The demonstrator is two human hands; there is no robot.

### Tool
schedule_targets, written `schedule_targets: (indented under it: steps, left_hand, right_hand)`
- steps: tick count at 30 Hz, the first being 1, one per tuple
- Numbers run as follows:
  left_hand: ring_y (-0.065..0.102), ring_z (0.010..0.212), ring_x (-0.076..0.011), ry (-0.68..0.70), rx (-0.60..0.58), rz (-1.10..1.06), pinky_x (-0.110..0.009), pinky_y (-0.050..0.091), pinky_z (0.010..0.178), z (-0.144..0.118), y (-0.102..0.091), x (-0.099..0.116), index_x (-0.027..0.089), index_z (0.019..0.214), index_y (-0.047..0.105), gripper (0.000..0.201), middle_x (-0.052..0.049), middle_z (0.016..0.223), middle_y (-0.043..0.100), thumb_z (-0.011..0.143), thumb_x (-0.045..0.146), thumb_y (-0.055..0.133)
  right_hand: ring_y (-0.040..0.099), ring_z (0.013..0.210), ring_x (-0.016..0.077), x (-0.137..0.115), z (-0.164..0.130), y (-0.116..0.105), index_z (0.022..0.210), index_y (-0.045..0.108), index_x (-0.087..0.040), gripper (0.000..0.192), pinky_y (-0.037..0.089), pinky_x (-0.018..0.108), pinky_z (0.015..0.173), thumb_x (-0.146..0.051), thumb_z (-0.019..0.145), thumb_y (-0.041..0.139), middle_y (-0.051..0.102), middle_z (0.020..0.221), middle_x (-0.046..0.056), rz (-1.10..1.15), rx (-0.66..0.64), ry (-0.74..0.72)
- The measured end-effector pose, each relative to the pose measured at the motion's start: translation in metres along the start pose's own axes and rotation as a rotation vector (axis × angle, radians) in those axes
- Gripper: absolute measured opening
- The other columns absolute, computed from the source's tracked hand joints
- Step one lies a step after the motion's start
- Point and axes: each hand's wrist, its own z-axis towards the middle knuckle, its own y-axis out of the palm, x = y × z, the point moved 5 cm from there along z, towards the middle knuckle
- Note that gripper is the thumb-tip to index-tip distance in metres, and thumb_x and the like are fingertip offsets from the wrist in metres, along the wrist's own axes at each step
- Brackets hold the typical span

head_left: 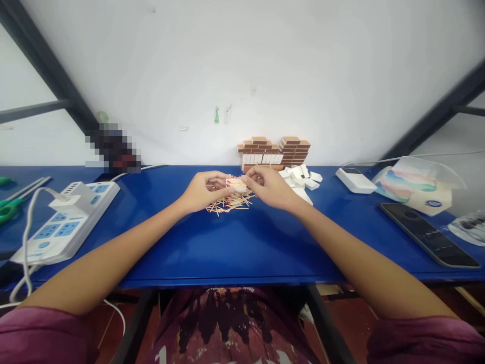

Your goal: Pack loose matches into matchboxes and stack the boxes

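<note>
My left hand (202, 191) is closed around the left end of a small white matchbox tray (238, 189), thumb in front and fingers behind. Some red-tipped matches lie in the tray. At the tray's right end, my right hand (267, 186) has its fingers curled together in a pinch; whatever is between its fingertips is hidden. Under and around both hands spreads a loose pile of matches (229, 203) on the blue table (227, 247). Just beyond the right hand sit several white matchbox trays (299, 177) in a jumbled heap.
Brown matchboxes (293, 151) stand stacked against the wall. To the left are a power strip (76, 217) with cables and green scissors (11, 207). On the right lie a white device (356, 180), a tissue pack (413, 184) and a phone (428, 235).
</note>
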Motion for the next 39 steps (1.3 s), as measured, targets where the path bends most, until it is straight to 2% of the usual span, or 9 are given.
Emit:
schedule_targets:
  steps: [2, 3, 7, 10, 19, 25, 28, 33, 39]
  left_hand:
    - [0.075, 0.082, -0.0186, 0.001, 0.054, 0.036, -0.033, 0.061, 0.075, 0.003, -0.005, -0.004, 0.017, 0.108, 0.077, 0.039, -0.009, 0.094, 0.082, 0.08, 0.043, 0.085]
    - [0.075, 0.08, -0.0182, -0.005, 0.082, 0.053, -0.033, 0.06, 0.075, 0.004, -0.008, -0.007, 0.017, 0.107, 0.077, 0.039, -0.009, 0.094, 0.081, 0.08, 0.044, 0.084]
    - [0.074, 0.079, -0.0183, -0.035, 0.163, 0.077, -0.034, 0.06, 0.077, 0.008, -0.016, -0.012, 0.015, 0.107, 0.075, 0.039, -0.01, 0.093, 0.081, 0.081, 0.044, 0.083]
    - [0.073, 0.078, -0.0185, -0.037, 0.177, 0.076, -0.034, 0.059, 0.075, 0.008, -0.016, -0.012, 0.015, 0.108, 0.074, 0.04, -0.01, 0.092, 0.081, 0.081, 0.043, 0.082]
    - [0.071, 0.076, -0.0177, -0.046, 0.198, 0.08, -0.033, 0.056, 0.073, 0.007, -0.015, -0.013, 0.014, 0.107, 0.074, 0.04, -0.009, 0.087, 0.079, 0.08, 0.042, 0.082]
    - [0.069, 0.076, -0.0169, -0.064, 0.19, 0.127, -0.03, 0.052, 0.069, 0.006, -0.013, -0.012, 0.015, 0.108, 0.073, 0.041, -0.008, 0.088, 0.078, 0.081, 0.044, 0.081]
    - [0.065, 0.07, -0.0146, -0.067, 0.202, 0.164, -0.028, 0.049, 0.065, 0.005, -0.013, -0.012, 0.015, 0.108, 0.074, 0.039, -0.007, 0.085, 0.077, 0.082, 0.042, 0.08]
    - [0.059, 0.066, -0.0133, -0.016, 0.171, 0.237, -0.029, 0.047, 0.064, 0.003, -0.012, -0.009, 0.017, 0.109, 0.075, 0.039, -0.004, 0.079, 0.074, 0.08, 0.041, 0.085]
    - [0.068, 0.073, -0.016, -0.017, 0.033, 0.083, -0.03, 0.052, 0.066, -0.002, 0.002, -0.003, 0.017, 0.113, 0.075, 0.041, -0.007, 0.09, 0.079, 0.078, 0.037, 0.087]
  right_hand:
    - [0.055, 0.067, 0.0173, -0.005, -0.002, -0.002, 0.087, 0.06, -0.022, 0.017, 0.038, 0.035, 0.061, -0.035, 0.098, 0.062, 0.066, 0.077, 0.004, -0.201, 0.063, -0.105]
    - [0.054, 0.066, 0.017, -0.007, -0.003, -0.001, 0.086, 0.06, -0.022, 0.016, 0.036, 0.034, 0.061, -0.033, 0.097, 0.062, 0.065, 0.074, 0.003, -0.256, 0.037, -0.135]
    - [0.054, 0.067, 0.0154, -0.009, -0.008, 0.013, 0.087, 0.065, -0.022, 0.013, 0.036, 0.032, 0.063, -0.031, 0.094, 0.068, 0.064, 0.075, 0.0, -0.251, -0.254, -0.226]
    - [0.057, 0.074, 0.0164, -0.007, -0.011, 0.024, 0.091, 0.067, -0.021, 0.009, 0.038, 0.031, 0.067, -0.029, 0.092, 0.073, 0.067, 0.085, 0.002, -0.247, -0.371, -0.292]
    - [0.057, 0.073, 0.0177, 0.009, -0.009, 0.037, 0.085, 0.061, -0.021, 0.011, 0.04, 0.031, 0.067, -0.017, 0.094, 0.067, 0.065, 0.08, 0.003, -0.247, -0.403, -0.223]
    - [0.058, 0.08, 0.0207, 0.01, -0.01, 0.033, 0.086, 0.058, -0.021, 0.015, 0.04, 0.033, 0.072, -0.025, 0.1, 0.061, 0.067, 0.088, 0.007, -0.364, -0.423, -0.21]
    - [0.059, 0.083, 0.0218, 0.012, -0.007, 0.019, 0.088, 0.057, -0.021, 0.015, 0.041, 0.034, 0.073, -0.026, 0.102, 0.058, 0.067, 0.093, 0.008, -0.42, -0.388, -0.188]
    - [0.059, 0.084, 0.0222, 0.005, 0.002, -0.01, 0.094, 0.056, -0.021, 0.011, 0.042, 0.034, 0.073, -0.027, 0.104, 0.056, 0.066, 0.098, 0.009, -0.457, -0.131, -0.227]
    - [0.059, 0.088, 0.0227, -0.008, -0.003, -0.002, 0.096, 0.056, -0.022, 0.009, 0.041, 0.035, 0.074, -0.027, 0.103, 0.055, 0.064, 0.099, 0.008, -0.488, -0.055, -0.343]
